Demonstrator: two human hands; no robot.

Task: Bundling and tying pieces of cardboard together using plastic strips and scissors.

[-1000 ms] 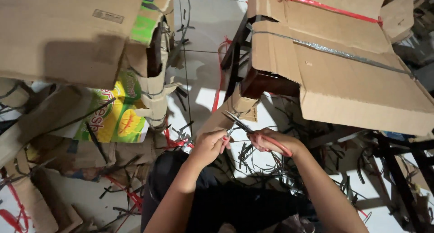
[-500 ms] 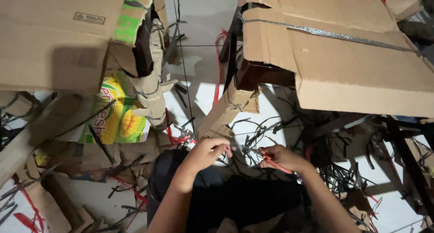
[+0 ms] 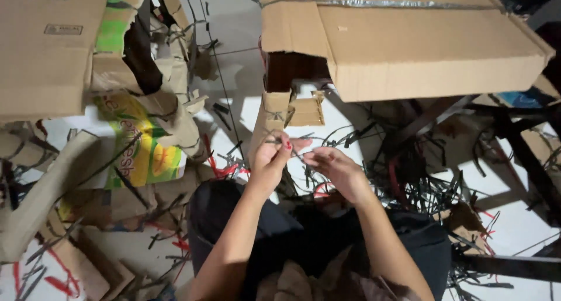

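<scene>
My left hand (image 3: 270, 159) pinches a thin black strap (image 3: 296, 155) just in front of a cardboard-wrapped furniture leg (image 3: 273, 115). My right hand (image 3: 334, 168) is close beside it, with its fingertips pinched on the same strap. The two hands nearly touch. A red curved piece (image 3: 320, 191) lies under my right wrist; I cannot tell what it is. The leg belongs to a dark wooden piece covered by a large cardboard sheet (image 3: 409, 44) bound with grey tape. No scissors are visible in either hand.
Several cut black straps (image 3: 421, 184) litter the white tiled floor on the right. Stacked cardboard boxes (image 3: 47, 49) and a green and yellow printed carton (image 3: 140, 152) stand on the left. Red straps (image 3: 222, 168) lie by my knee, and dark frame bars (image 3: 526, 155) at right.
The view has tilted down and the hands have risen toward the wrapped leg. The red-handled scissors held in my right hand earlier are gone from it; both hands now pinch the strap.
</scene>
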